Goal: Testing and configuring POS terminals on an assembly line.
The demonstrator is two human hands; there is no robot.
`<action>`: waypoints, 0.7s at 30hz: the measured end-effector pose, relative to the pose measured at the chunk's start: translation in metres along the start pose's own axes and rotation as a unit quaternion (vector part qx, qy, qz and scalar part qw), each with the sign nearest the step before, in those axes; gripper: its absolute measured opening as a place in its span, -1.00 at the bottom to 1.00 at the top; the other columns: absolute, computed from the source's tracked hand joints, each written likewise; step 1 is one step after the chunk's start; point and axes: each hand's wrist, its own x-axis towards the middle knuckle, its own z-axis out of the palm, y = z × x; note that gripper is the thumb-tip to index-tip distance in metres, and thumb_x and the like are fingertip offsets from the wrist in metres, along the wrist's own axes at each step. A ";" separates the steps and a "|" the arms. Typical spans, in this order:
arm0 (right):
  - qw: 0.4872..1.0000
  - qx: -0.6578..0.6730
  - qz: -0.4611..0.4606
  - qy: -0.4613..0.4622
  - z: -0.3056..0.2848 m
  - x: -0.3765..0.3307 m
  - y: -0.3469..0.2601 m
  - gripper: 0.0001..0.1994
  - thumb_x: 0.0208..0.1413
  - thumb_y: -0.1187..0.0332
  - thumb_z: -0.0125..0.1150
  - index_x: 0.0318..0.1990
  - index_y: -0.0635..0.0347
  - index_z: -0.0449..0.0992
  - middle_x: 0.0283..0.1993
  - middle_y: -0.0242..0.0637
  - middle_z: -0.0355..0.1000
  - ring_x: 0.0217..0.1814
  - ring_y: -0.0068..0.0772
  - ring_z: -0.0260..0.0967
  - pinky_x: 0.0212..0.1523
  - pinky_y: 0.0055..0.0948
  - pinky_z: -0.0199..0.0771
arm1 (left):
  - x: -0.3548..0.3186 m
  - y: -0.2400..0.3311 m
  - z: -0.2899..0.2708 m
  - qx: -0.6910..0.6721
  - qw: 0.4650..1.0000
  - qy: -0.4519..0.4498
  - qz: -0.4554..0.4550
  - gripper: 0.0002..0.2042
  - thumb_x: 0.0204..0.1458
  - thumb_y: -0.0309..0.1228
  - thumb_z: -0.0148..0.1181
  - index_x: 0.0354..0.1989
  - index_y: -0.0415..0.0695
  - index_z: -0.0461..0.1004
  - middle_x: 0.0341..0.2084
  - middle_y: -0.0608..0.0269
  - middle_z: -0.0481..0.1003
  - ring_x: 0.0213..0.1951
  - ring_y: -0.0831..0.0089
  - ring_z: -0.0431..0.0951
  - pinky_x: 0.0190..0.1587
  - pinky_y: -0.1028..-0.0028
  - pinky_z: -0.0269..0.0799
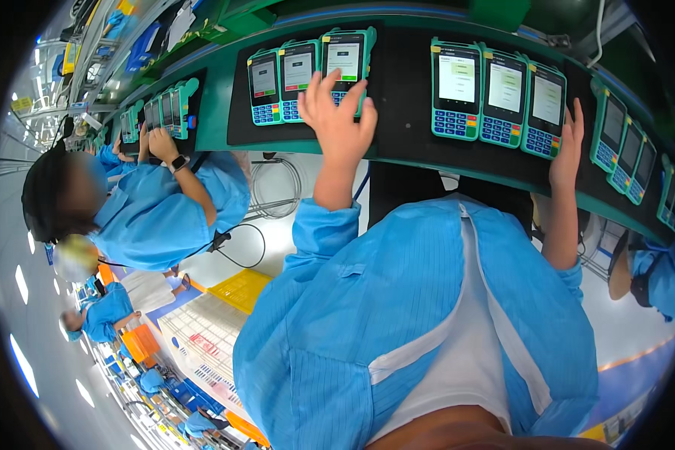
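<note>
My left hand (337,112) is open over the lower part of a teal card payment terminal (343,49), the rightmost of three in the left group. Its fingers are spread, one at the lit screen near a green button; whether it touches, I cannot tell. Beside it lie the middle terminal (298,67) and the left terminal (264,75), both with lit dialog screens. My right hand (566,154) stands open at the right edge of another terminal (545,101), fingers stretched out. Two more terminals, one in the middle (505,86) and one at left (456,75), complete that group, showing white list screens.
The terminals lie on black mats (401,90) on a green bench (427,166). More terminals (624,142) stand at the far right. A co-worker in blue (165,210) handles terminals at the left. A yellow crate (246,289) and coiled cable (276,187) are below the bench.
</note>
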 end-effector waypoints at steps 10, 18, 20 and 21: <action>0.999 -0.050 -0.017 0.013 0.001 -0.001 -0.001 -0.44 0.34 0.21 -0.22 0.42 0.19 -0.04 0.41 0.09 0.02 0.44 -0.18 0.01 0.41 -0.33 -0.10 | -0.003 -0.025 0.000 0.075 0.993 -0.076 -0.045 -0.70 0.00 -0.20 0.19 -0.06 0.13 0.59 0.14 0.10 0.30 0.30 -0.02 0.09 0.29 -0.11 -0.20; 1.000 0.010 0.016 0.018 0.000 0.002 0.005 -0.44 0.32 0.23 -0.15 0.42 0.17 -0.02 0.38 0.11 0.07 0.38 -0.18 0.11 0.36 -0.34 0.00 | -0.011 -0.055 -0.012 0.096 0.992 -0.001 -0.086 -0.71 -0.03 -0.20 0.20 -0.12 0.06 0.62 0.10 0.07 0.31 0.29 -0.03 0.10 0.28 -0.18 -0.21; 1.000 -0.004 0.000 0.012 -0.001 0.002 0.007 -0.45 0.32 0.23 -0.16 0.41 0.17 -0.01 0.38 0.11 0.08 0.37 -0.19 0.11 0.36 -0.34 0.01 | -0.012 -0.060 -0.013 0.119 0.988 0.000 -0.097 -0.70 -0.03 -0.20 0.20 -0.12 0.06 0.62 0.10 0.05 0.32 0.29 -0.03 0.08 0.28 -0.18 -0.21; 1.000 0.007 0.008 0.016 -0.001 0.002 0.007 -0.45 0.32 0.23 -0.16 0.41 0.17 -0.01 0.38 0.11 0.08 0.37 -0.19 0.12 0.36 -0.34 0.01 | -0.012 -0.062 -0.013 0.126 0.986 -0.003 -0.105 -0.71 -0.03 -0.20 0.20 -0.12 0.06 0.62 0.10 0.05 0.32 0.30 -0.03 0.08 0.28 -0.18 -0.21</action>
